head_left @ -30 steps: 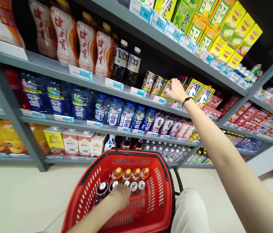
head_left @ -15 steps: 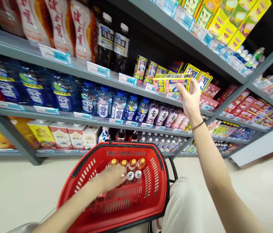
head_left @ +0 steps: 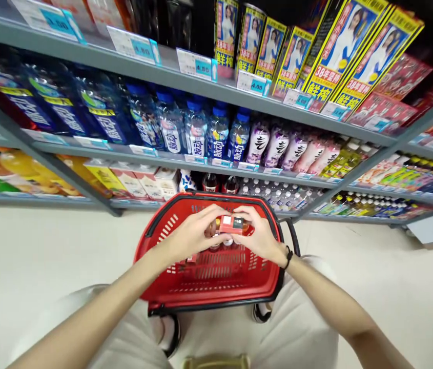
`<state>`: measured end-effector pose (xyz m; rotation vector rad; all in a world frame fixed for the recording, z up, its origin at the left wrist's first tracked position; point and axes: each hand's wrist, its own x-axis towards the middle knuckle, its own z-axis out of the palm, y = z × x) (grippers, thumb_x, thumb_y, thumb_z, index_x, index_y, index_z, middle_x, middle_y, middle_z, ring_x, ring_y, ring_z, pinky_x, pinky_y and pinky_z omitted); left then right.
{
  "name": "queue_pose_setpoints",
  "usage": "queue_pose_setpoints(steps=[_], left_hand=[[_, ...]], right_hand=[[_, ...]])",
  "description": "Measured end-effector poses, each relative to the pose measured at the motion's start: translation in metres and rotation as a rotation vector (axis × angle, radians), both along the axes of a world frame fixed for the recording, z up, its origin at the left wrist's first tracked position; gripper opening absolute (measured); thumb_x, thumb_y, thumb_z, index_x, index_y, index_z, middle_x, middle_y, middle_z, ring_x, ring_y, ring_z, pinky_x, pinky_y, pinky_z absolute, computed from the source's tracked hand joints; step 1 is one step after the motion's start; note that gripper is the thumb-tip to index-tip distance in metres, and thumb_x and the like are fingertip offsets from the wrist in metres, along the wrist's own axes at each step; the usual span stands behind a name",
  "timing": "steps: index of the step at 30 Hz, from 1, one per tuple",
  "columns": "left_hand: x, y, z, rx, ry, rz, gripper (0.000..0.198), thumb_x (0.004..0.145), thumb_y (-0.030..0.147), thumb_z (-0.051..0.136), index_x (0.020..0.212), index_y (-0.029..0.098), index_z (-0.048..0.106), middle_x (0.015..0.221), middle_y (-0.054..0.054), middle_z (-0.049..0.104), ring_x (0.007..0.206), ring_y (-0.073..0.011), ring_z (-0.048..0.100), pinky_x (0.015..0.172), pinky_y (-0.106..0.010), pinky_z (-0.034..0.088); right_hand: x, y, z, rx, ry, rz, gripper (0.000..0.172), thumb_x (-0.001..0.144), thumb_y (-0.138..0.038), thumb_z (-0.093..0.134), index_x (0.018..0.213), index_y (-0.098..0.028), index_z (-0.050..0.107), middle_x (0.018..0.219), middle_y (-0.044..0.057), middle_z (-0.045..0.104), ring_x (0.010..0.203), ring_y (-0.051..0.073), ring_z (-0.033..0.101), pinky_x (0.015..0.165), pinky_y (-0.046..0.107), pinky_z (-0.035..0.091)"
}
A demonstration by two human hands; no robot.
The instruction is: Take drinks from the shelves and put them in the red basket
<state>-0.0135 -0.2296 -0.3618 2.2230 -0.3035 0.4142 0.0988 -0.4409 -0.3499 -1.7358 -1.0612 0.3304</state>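
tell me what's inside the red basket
Parts of bottles and a small red item show inside the red basket. The left hand, right hand and red-and-black box between them cover other contents, which can't be identified.

Bright, even light — dark upper shelf recess (head_left: 203, 23) — soft, stretched edges.

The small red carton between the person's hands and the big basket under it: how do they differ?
The carton is much smaller than the basket. The carton is held up between the left hand and right hand, while the basket sits below them. The carton carries white and black patches; the basket has slotted walls and a black rim. Both are largely red.
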Motion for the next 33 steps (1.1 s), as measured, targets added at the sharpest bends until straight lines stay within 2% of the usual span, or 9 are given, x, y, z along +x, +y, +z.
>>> queue_pose_setpoints(steps=[4, 6, 10, 12, 17, 20, 25, 30, 33], left_hand=[[-0.001, -0.009, 0.001, 0.07, -0.185, -0.005, 0.035, 0.104, 0.039, 0.067, 0.131, 0.018, 0.06, 0.122, -0.008, 0.068, 0.101, -0.0171, 0.071, 0.09, -0.027, 0.058], [-0.003, -0.009, 0.003, 0.121, -0.275, 0.024, 0.034, 0.105, 0.037, 0.066, 0.131, 0.016, 0.058, 0.121, -0.01, 0.069, 0.106, -0.0187, 0.071, 0.091, -0.028, 0.059], [-0.012, -0.009, 0.005, 0.22, -0.455, 0.094, 0.035, 0.107, 0.038, 0.061, 0.13, 0.012, 0.058, 0.116, -0.013, 0.071, 0.105, -0.0205, 0.073, 0.087, -0.028, 0.062], [-0.015, -0.011, 0.004, 0.293, -0.537, 0.12, 0.037, 0.108, 0.038, 0.059, 0.131, 0.009, 0.058, 0.117, -0.016, 0.072, 0.11, -0.0232, 0.073, 0.09, -0.031, 0.063], [-0.019, -0.015, 0.003, 0.415, -0.654, 0.149, 0.042, 0.105, 0.041, 0.063, 0.13, 0.008, 0.058, 0.115, -0.017, 0.076, 0.107, -0.0244, 0.076, 0.085, -0.031, 0.066], [-0.019, -0.014, 0.003, 0.359, -0.617, 0.161, 0.041, 0.106, 0.042, 0.062, 0.13, 0.01, 0.058, 0.115, -0.016, 0.075, 0.109, -0.0235, 0.076, 0.085, -0.029, 0.065], [-0.02, -0.011, 0.001, 0.295, -0.576, 0.146, 0.04, 0.105, 0.039, 0.065, 0.131, 0.01, 0.057, 0.116, -0.016, 0.074, 0.112, -0.0246, 0.074, 0.091, -0.032, 0.064], [-0.02, -0.011, 0.001, 0.275, -0.545, 0.141, 0.041, 0.103, 0.037, 0.067, 0.131, 0.01, 0.057, 0.116, -0.016, 0.073, 0.112, -0.0241, 0.073, 0.094, -0.031, 0.062], [-0.019, -0.011, 0.001, 0.249, -0.523, 0.13, 0.04, 0.103, 0.035, 0.068, 0.133, 0.011, 0.057, 0.119, -0.016, 0.072, 0.113, -0.0236, 0.073, 0.095, -0.031, 0.062]], right_hand=[[0.002, -0.009, 0.006, 0.036, -0.026, -0.005, 0.059, 0.083, -0.029, 0.086, 0.13, -0.027, 0.05, 0.123, 0.007, 0.076, 0.115, 0.023, 0.075, 0.102, 0.037, 0.059], [0.006, -0.011, 0.005, 0.022, 0.002, 0.058, 0.065, 0.083, -0.028, 0.085, 0.137, -0.027, 0.047, 0.133, 0.009, 0.071, 0.125, 0.024, 0.071, 0.11, 0.039, 0.055], [0.019, -0.01, -0.003, -0.169, 0.002, 0.156, 0.078, 0.082, -0.021, 0.081, 0.151, -0.026, 0.043, 0.151, 0.014, 0.06, 0.142, 0.027, 0.06, 0.119, 0.044, 0.048], [0.023, -0.009, -0.007, -0.212, 0.035, 0.161, 0.075, 0.083, -0.017, 0.075, 0.151, -0.024, 0.045, 0.147, 0.014, 0.062, 0.136, 0.027, 0.064, 0.113, 0.043, 0.053], [0.018, -0.003, -0.006, -0.129, 0.066, 0.202, 0.068, 0.081, -0.008, 0.066, 0.146, -0.024, 0.055, 0.141, 0.01, 0.067, 0.133, 0.025, 0.065, 0.107, 0.039, 0.056], [0.015, 0.002, -0.004, -0.131, 0.05, 0.189, 0.065, 0.081, -0.007, 0.065, 0.143, -0.023, 0.058, 0.138, 0.009, 0.069, 0.127, 0.025, 0.068, 0.105, 0.038, 0.057], [0.015, 0.007, -0.008, -0.129, 0.066, 0.177, 0.063, 0.081, -0.007, 0.064, 0.142, -0.022, 0.059, 0.134, 0.009, 0.071, 0.1, 0.02, 0.073, 0.103, 0.039, 0.057], [0.015, 0.009, -0.012, -0.127, 0.074, 0.163, 0.062, 0.08, -0.01, 0.066, 0.14, -0.022, 0.06, 0.129, 0.008, 0.073, 0.101, 0.02, 0.073, 0.098, 0.036, 0.058], [0.015, 0.008, -0.014, -0.136, 0.06, 0.144, 0.06, 0.08, -0.011, 0.065, 0.139, -0.022, 0.061, 0.125, 0.007, 0.074, 0.094, 0.019, 0.072, 0.097, 0.036, 0.058]])
